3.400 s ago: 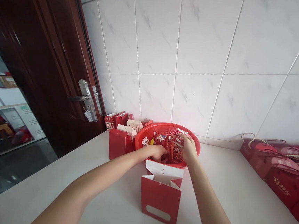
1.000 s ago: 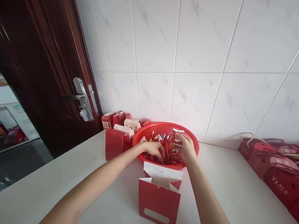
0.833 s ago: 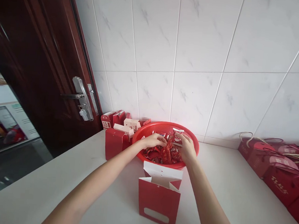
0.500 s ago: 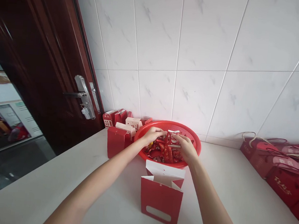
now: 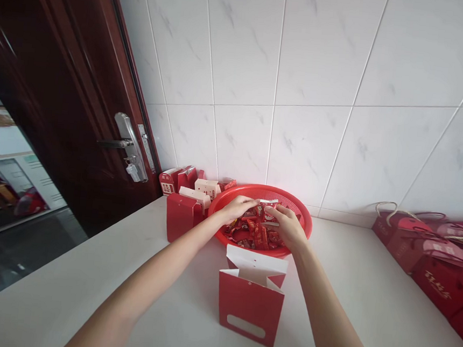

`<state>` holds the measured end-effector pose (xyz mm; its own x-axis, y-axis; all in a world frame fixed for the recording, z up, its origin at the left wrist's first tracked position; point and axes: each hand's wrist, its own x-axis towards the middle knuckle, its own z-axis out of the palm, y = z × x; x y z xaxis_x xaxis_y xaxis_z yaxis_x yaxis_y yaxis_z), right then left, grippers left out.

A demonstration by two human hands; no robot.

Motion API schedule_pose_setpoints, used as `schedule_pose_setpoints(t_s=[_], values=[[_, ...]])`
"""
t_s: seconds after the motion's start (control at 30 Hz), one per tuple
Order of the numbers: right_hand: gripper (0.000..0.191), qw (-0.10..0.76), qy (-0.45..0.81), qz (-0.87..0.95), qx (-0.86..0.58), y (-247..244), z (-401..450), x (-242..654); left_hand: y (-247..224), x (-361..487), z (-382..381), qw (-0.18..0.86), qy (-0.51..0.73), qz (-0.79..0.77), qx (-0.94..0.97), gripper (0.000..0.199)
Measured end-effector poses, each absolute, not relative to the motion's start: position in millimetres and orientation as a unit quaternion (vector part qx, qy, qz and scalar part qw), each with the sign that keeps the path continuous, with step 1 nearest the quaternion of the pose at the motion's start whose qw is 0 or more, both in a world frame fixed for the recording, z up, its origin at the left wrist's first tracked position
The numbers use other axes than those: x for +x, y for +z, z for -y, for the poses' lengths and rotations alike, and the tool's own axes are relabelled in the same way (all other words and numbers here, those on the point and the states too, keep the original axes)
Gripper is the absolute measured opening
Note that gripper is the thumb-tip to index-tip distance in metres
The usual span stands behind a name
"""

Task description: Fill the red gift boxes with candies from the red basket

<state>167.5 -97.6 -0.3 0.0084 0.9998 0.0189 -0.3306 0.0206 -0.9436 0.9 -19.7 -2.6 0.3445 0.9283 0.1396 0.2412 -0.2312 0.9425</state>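
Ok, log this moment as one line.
left hand: at packet, contact unclear | right hand: holding packet | box: upright, open, in front of basket

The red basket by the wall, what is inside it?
Inside the red basket lie many packets, mostly in red wrappers. The left hand and right hand hide part of the inside; whatever lies beneath the top packets cannot be seen.
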Motion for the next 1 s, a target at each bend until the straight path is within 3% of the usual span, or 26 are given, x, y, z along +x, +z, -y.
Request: schedule_pose_setpoints(t_s=[0.3,0.7,0.77,0.9,1.0], values=[[0.016,0.597,0.544,0.401,-0.432,1.9,99.8,167.1,0.6,-1.9,21.1,0.529,0.33,-0.342,0.703,0.045],[0.026,0.604,0.529,0.414,-0.429,-2.0,97.2,167.5,6.8,-0.7,25.9,0.56,0.321,-0.359,0.674,0.048],[0.027,0.621,0.511,0.403,-0.437,-4.4,95.3,168.4,7.6,-0.1,27.1,0.556,0.264,-0.404,0.677,0.047],[0.026,0.646,0.484,0.371,-0.459,-4.7,93.9,169.0,3.1,0.9,28.6,0.412,0.046,-0.486,0.77,0.028],[0.026,0.647,0.484,0.367,-0.46,-2.4,95.4,168.3,1.6,2.0,32.9,0.338,-0.093,-0.462,0.815,0.021]])
